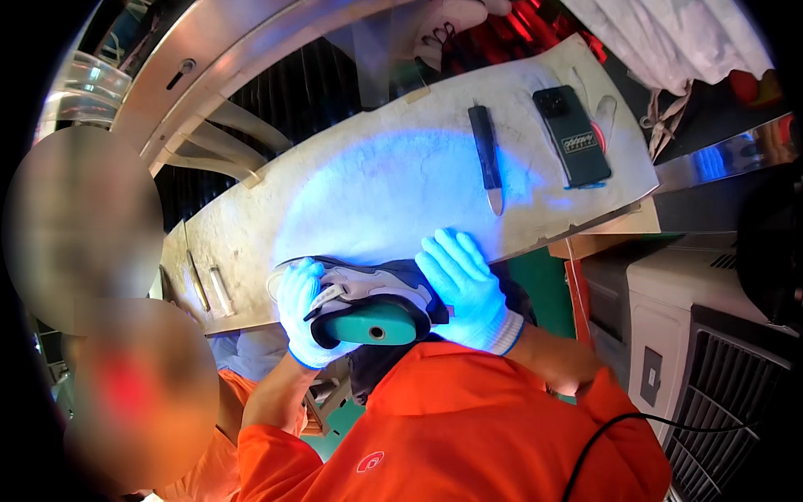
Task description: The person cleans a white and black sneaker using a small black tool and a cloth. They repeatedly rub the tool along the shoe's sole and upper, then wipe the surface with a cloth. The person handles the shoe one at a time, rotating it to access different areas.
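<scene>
A grey and white shoe with black edging (368, 283) lies on its side at the table's near edge, close to my body. A teal shoe last (355, 325) with a round hole fills its opening, which faces me. My left hand (299, 305), in a white knit glove glowing blue under the light, wraps round the shoe's left end. My right hand (470, 289), gloved alike, lies against the right end with its fingers stretched out over the table. The shoe hides part of both palms, and the right thumb is hard to make out.
On the pale worktable (368, 184) lie a black-handled knife (485, 155), a dark phone (573, 134), a thin tool (196, 269) and a syringe-like tube (222, 289). Another person (142, 393) is close on my left. A beige machine (686, 284) stands at right; a black cable (636, 417) crosses my sleeve.
</scene>
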